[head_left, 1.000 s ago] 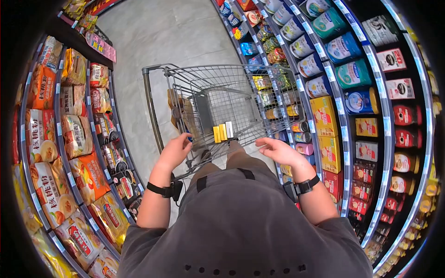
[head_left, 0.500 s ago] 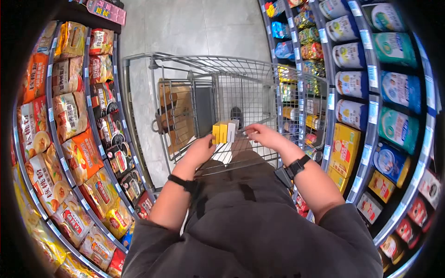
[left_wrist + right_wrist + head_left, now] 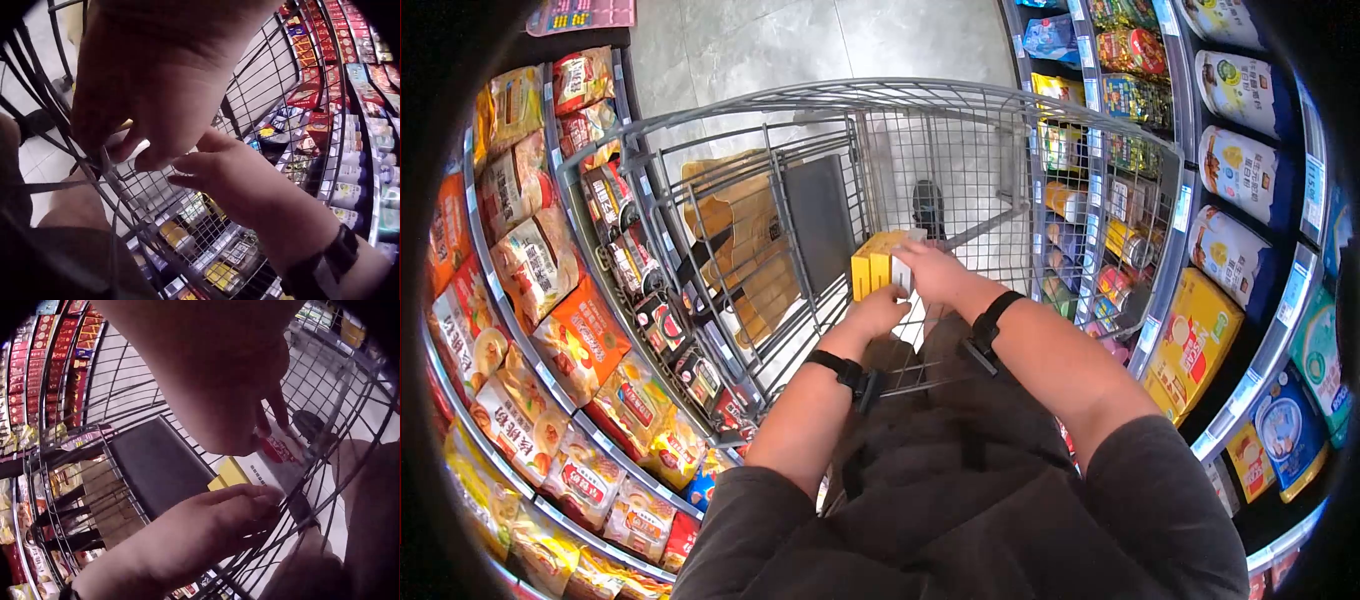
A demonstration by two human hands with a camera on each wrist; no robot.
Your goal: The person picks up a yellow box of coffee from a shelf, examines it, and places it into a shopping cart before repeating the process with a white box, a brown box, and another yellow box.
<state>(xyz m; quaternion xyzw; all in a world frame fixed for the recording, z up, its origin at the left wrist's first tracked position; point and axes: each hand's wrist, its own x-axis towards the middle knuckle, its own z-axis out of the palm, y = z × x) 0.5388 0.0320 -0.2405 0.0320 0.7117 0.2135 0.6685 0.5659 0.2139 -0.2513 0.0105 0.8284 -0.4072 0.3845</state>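
In the head view, two yellow boxes (image 3: 862,278) and a white box (image 3: 902,280) stand side by side at the near end of a wire shopping cart (image 3: 745,127). My right hand (image 3: 938,273) grips the white box from above, its fingers over the face with the red label in the right wrist view. My left hand (image 3: 878,313) is at the near end of the boxes. Its fingers touch the white box (image 3: 258,473) along the edge in the right wrist view. In the left wrist view the left hand (image 3: 162,94) hides most of the boxes.
A dark grey panel (image 3: 818,228) and a brown cardboard piece (image 3: 735,240) show at the cart's left. Shelves of bagged food (image 3: 530,265) line the left side. Canisters (image 3: 1240,170) and a large yellow carton (image 3: 1197,340) fill the right shelves.
Both hands have come in from either side to the boxes, and the right hand has taken hold of the white one. The cart appears closer and larger in view.
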